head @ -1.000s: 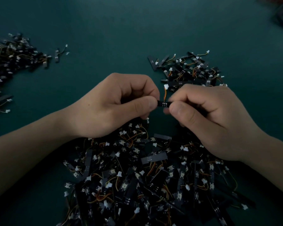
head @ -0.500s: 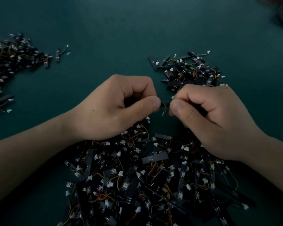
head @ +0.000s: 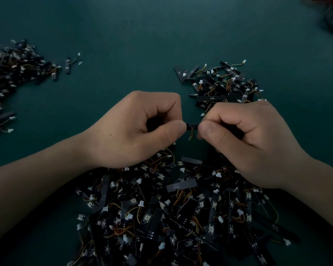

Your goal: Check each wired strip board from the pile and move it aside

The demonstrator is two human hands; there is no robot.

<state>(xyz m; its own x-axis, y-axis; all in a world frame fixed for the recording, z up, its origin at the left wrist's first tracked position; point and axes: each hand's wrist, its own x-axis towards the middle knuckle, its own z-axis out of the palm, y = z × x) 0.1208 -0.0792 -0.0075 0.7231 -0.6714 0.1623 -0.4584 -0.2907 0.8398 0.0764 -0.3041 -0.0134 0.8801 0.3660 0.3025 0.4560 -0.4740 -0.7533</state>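
Most of the strip board (head: 192,125) is buried in my fists; only a short black span shows between my thumbs, a wire dangling toward six o'clock; my left hand (head: 140,129) and right hand (head: 246,139) are both pinched tight on its ends, above the main pile (head: 173,214); smaller heaps lie at one o'clock (head: 221,83) and, blurred and cut off, at nine o'clock (head: 10,73).

Dark teal counter (head: 142,35) fills the whole frame, matte, plain. Dim, low light, edges darker. Blurry dark cables (head: 331,16) at upper right corner. No walls or floor visible.
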